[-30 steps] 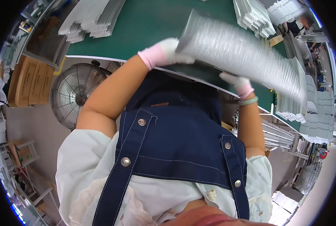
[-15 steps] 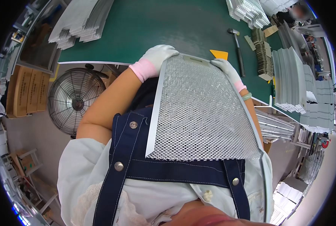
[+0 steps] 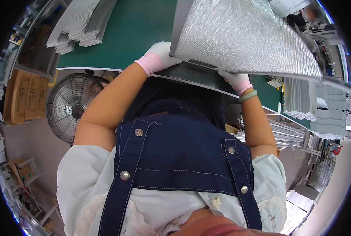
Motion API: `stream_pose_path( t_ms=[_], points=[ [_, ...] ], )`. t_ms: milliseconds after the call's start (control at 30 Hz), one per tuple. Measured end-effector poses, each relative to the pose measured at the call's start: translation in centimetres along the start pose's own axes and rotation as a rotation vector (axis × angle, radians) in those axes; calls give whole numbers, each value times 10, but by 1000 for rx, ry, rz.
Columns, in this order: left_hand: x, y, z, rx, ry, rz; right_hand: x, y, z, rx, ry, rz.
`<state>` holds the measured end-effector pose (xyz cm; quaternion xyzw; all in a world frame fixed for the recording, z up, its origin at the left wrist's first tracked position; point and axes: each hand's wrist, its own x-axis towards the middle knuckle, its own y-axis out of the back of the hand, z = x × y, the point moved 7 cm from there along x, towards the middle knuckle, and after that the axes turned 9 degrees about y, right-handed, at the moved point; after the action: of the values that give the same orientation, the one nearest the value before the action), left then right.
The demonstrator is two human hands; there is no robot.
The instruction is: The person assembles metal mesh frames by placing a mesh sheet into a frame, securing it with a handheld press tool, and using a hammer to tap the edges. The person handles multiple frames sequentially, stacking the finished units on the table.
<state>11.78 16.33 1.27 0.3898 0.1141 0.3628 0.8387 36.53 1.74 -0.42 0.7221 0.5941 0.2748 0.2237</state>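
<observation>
Between my hands is a silvery metal mesh filter panel (image 3: pixel 230 43) with a smooth metal frame along its edges. It stands tilted up over the green worktable (image 3: pixel 144 31), near the front edge. My left hand (image 3: pixel 161 56), in a white glove with a pink cuff, is closed around the panel's near left corner. Along the same near frame edge, further right, my gloved right hand (image 3: pixel 238 80) grips from below; its fingertips are partly hidden by the frame. The panel covers much of the table's right part.
Mesh sheets (image 3: pixel 81 25) are stacked at the table's far left. Stacked panels (image 3: pixel 299 96) and a row of small plates (image 3: pixel 275 81) sit on the right. A floor fan (image 3: pixel 77 111) and cardboard boxes (image 3: pixel 27 96) stand left. Another person (image 3: pixel 295 19) shows at upper right.
The mesh panel has swung up and away from my chest, over the table. Both hands keep hold of its framed edge. The hammer and yellow scraper are now hidden behind it.
</observation>
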Motion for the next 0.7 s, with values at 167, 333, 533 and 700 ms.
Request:
stream_pose_path(
  t_ms=[167,333,533,700],
  points=[
    [5,-1,3,-42,-141,44,2,2,5,-67,24,-36],
    [9,-3,-8,12,-168,67,4,0,-12,150,-91,17],
    [21,33,31,-244,-76,-207,22,5,-34,-31,-10,-54],
    [13,170,149,-1021,-271,31,25,6,-34,170,-222,-153]
  ],
)
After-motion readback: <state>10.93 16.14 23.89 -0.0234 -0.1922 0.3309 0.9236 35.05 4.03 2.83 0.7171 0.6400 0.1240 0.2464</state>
